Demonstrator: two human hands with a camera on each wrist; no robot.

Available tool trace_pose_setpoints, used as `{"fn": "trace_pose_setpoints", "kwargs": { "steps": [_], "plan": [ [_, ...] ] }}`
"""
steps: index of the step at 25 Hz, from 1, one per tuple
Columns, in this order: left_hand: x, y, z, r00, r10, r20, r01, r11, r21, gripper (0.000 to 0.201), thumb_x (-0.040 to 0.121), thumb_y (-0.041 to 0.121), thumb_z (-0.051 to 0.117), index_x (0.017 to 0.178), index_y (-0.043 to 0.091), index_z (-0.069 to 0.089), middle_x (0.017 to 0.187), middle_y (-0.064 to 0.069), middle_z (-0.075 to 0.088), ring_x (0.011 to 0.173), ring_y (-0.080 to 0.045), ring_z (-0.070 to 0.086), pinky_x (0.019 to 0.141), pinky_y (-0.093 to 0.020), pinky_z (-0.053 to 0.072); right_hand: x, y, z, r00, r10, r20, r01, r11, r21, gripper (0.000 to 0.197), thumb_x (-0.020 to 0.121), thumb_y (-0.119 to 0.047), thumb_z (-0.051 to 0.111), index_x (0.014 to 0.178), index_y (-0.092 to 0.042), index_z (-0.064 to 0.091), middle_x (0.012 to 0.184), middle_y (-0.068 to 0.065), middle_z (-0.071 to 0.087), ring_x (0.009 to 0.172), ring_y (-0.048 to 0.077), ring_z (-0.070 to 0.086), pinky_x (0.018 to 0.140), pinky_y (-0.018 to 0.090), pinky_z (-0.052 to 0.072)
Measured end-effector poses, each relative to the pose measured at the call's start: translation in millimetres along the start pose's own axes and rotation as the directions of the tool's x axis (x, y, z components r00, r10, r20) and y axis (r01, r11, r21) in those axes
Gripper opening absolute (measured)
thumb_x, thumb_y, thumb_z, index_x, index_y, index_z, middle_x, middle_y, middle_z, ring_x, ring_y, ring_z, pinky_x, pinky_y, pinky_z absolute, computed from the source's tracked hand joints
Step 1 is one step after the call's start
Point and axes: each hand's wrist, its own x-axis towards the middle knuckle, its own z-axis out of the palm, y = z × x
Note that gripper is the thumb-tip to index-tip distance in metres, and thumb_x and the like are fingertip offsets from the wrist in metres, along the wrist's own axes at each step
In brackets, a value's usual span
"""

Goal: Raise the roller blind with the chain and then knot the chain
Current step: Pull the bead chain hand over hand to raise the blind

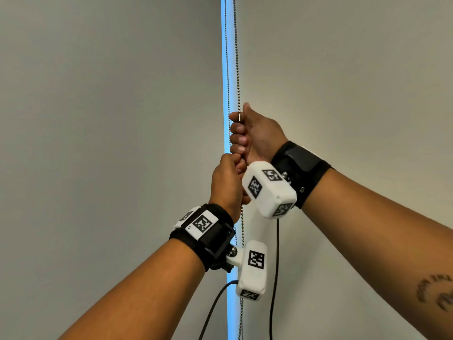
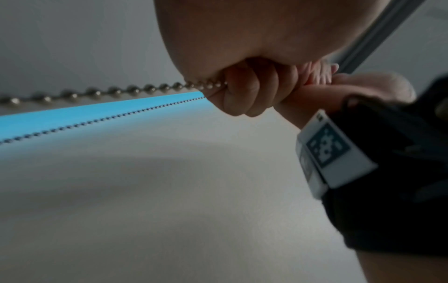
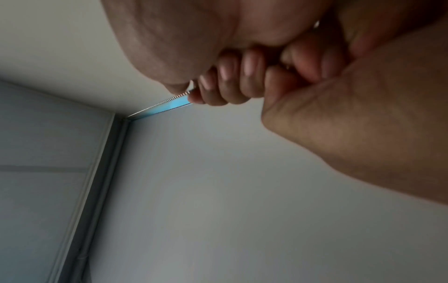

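A metal bead chain (image 1: pixel 236 69) hangs as two strands in front of a bright blue gap between two pale grey roller blinds (image 1: pixel 343 82). My right hand (image 1: pixel 247 133) grips the near strand in a fist, with a small metal connector showing at its top. Directly below it, touching it, my left hand (image 1: pixel 229 177) also grips that strand in a fist. In the left wrist view the chain (image 2: pixel 97 93) runs out of the left hand's (image 2: pixel 252 90) curled fingers. The right wrist view shows the right hand (image 3: pixel 232 76) curled round the chain (image 3: pixel 179 95).
The second grey blind (image 1: pixel 110 119) covers the left side. The blue slit of daylight (image 1: pixel 224 57) runs top to bottom. Black cables (image 1: pixel 275 266) hang from the wrist cameras. A grey window frame (image 3: pixel 104 172) shows in the right wrist view.
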Motion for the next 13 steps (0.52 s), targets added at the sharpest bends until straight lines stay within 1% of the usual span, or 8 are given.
{"fn": "trace_pose_setpoints", "kwargs": {
  "steps": [2,3,5,7,8,10,12,13],
  "plan": [
    [-1,-5,-5,1.000,0.018,-0.005,-0.018,0.999,0.045,0.030,0.081,0.031,0.047,0.052,0.024,0.039,0.057,-0.002,0.036,0.060,-0.020,0.034,0.066,-0.041,0.031,-7,5,5,0.998,-0.019,-0.055,0.018,0.999,-0.027,0.043,0.100,-0.048,0.044,0.069,-0.019,0.047,0.056,-0.005,0.029,0.048,0.012,0.016,0.046,0.027,0.011],
    [-4,-7,-8,1.000,0.020,0.012,-0.021,0.997,0.081,0.025,0.075,0.033,0.048,0.054,0.022,0.039,0.059,-0.006,0.037,0.061,-0.023,0.034,0.068,-0.042,0.031,-12,7,5,0.997,-0.029,-0.072,0.027,0.999,-0.031,0.044,0.100,-0.048,0.045,0.065,-0.021,0.042,0.056,-0.005,0.026,0.049,0.012,0.013,0.046,0.027,0.009],
    [-8,-7,-17,0.998,0.006,0.064,-0.017,0.985,0.171,0.023,0.069,0.037,0.048,0.062,0.015,0.046,0.071,-0.015,0.044,0.068,-0.027,0.036,0.063,-0.038,0.036,-19,12,2,0.995,-0.051,-0.084,0.050,0.999,-0.014,0.045,0.101,-0.044,0.046,0.061,-0.023,0.038,0.054,-0.006,0.023,0.046,0.012,0.012,0.042,0.023,0.010],
    [-7,-1,-25,0.996,-0.012,0.084,-0.009,0.970,0.243,0.034,0.084,0.030,0.038,0.067,0.008,0.058,0.079,-0.020,0.053,0.070,-0.029,0.043,0.050,-0.025,0.041,-24,10,-2,0.995,-0.071,-0.072,0.072,0.997,0.021,0.045,0.101,-0.042,0.045,0.061,-0.023,0.036,0.052,-0.007,0.021,0.042,0.010,0.012,0.039,0.020,0.012],
    [-3,2,-29,0.996,-0.012,0.091,-0.012,0.966,0.258,0.042,0.090,0.025,0.033,0.070,0.006,0.064,0.080,-0.022,0.057,0.070,-0.029,0.048,0.048,-0.023,0.043,-27,8,-4,0.995,-0.078,-0.062,0.080,0.996,0.032,0.045,0.101,-0.042,0.045,0.062,-0.024,0.034,0.051,-0.007,0.021,0.041,0.010,0.012,0.038,0.019,0.012],
    [8,13,-34,0.991,-0.002,0.137,-0.033,0.966,0.256,0.047,0.095,0.022,0.030,0.082,0.003,0.071,0.085,-0.021,0.065,0.075,-0.030,0.058,0.062,-0.030,0.051,-33,7,-10,0.996,-0.082,-0.044,0.084,0.996,0.038,0.044,0.101,-0.043,0.044,0.063,-0.024,0.033,0.050,-0.008,0.019,0.039,0.010,0.012,0.037,0.017,0.013],
    [17,24,-32,0.981,0.009,0.194,-0.057,0.968,0.245,0.047,0.100,0.028,0.031,0.097,0.002,0.070,0.092,-0.021,0.068,0.083,-0.031,0.064,0.079,-0.041,0.052,-40,11,-15,0.997,-0.076,-0.024,0.077,0.996,0.044,0.044,0.102,-0.044,0.043,0.064,-0.024,0.033,0.049,-0.007,0.019,0.037,0.009,0.012,0.037,0.016,0.012],
    [20,30,-28,0.975,0.015,0.221,-0.069,0.968,0.242,0.048,0.103,0.032,0.031,0.101,0.002,0.069,0.093,-0.019,0.069,0.086,-0.030,0.064,0.084,-0.043,0.053,-45,16,-16,0.997,-0.069,-0.017,0.069,0.997,0.046,0.044,0.102,-0.044,0.042,0.064,-0.024,0.034,0.048,-0.008,0.019,0.036,0.008,0.012,0.037,0.016,0.012]
  ]
}}
